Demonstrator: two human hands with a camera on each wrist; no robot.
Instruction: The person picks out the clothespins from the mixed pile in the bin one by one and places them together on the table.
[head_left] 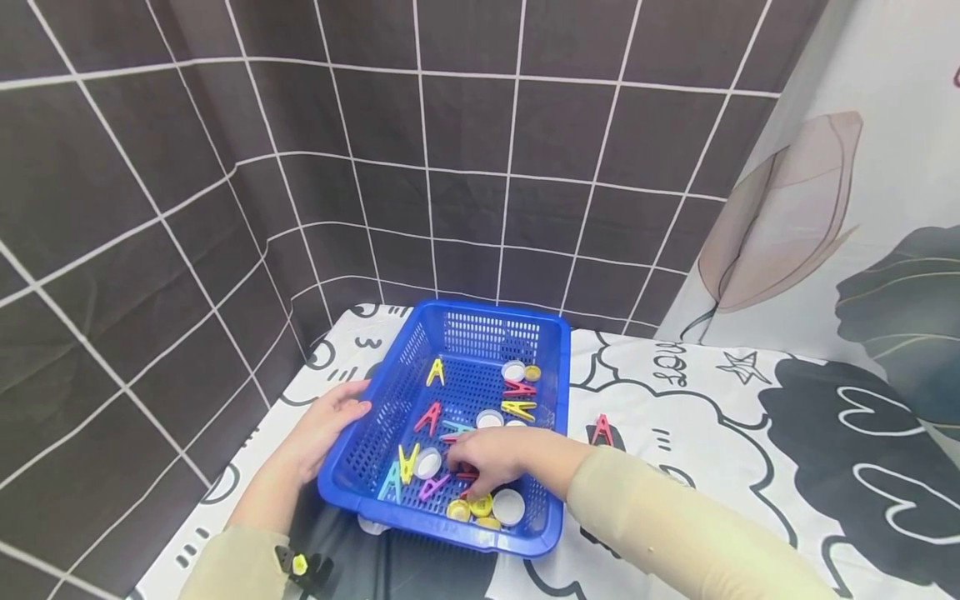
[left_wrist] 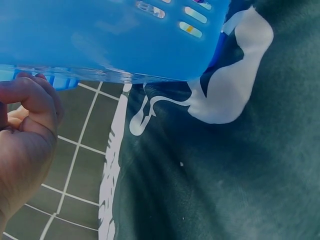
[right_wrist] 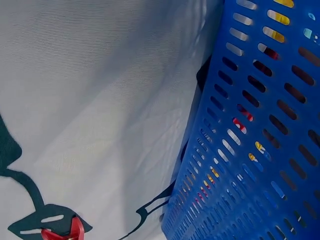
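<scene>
A blue plastic basket with slotted walls stands tilted in view on the cloth. My left hand holds its left rim, fingers curled there in the left wrist view. Inside the basket, my right hand reaches down with bent fingers among red clothespins; I cannot tell whether it pinches one. Around it lie a purple clothespin, a yellow clothespin, a blue clothespin, a white bottle cap and yellow bottle caps. The right hand is out of its wrist view.
More clothespins and caps lie toward the basket's far end, including a yellow clothespin and a white cap. One red clothespin lies outside, right of the basket. A dark gridded curtain rises behind the patterned cloth.
</scene>
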